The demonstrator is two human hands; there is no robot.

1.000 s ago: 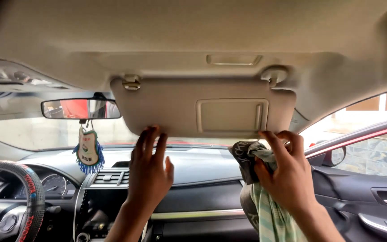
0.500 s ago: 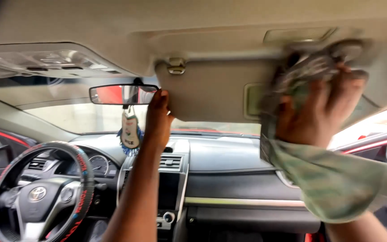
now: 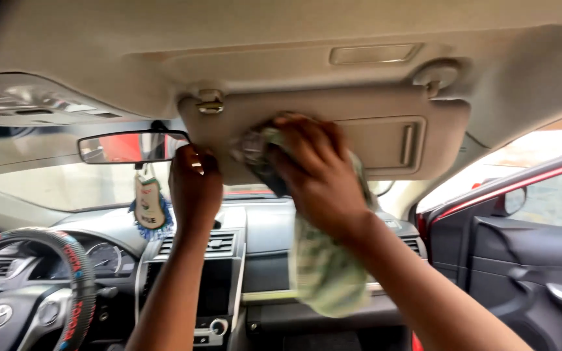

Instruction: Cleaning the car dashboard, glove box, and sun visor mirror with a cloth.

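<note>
A car cabin seen from the front passenger seat: pale headliner (image 3: 99,32) above, dashboard (image 3: 294,227) below, rear-view mirror (image 3: 131,147) with a fringed hanging ornament (image 3: 149,208), steering wheel (image 3: 66,273) at the lower left, red-framed door (image 3: 521,260) at the right. The beige sun visor (image 3: 437,123) hangs folded down. Half a second ago the right hand (image 3: 317,172) pressed the green patterned cloth (image 3: 323,273) by the visor's right hinge corner; now it is clenched on the cloth at the visor's left half, so the wiping has swept leftward. The left hand (image 3: 193,185) has slipped to grip the visor's lower left corner.
</note>
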